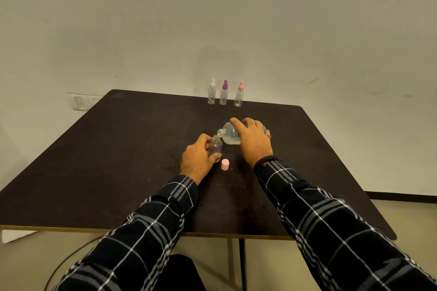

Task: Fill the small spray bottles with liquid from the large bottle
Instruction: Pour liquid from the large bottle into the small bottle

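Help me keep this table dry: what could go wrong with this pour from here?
The large bottle, tipped almost flat in the right hand, is aimed at the narrow neck of the small bottle. A slight drift could send liquid onto the table. The pink cap stands close by the left hand, which holds the small bottle, so a nudge could knock it away.

Left hand [197,160] and right hand [254,143], both curled, close together.
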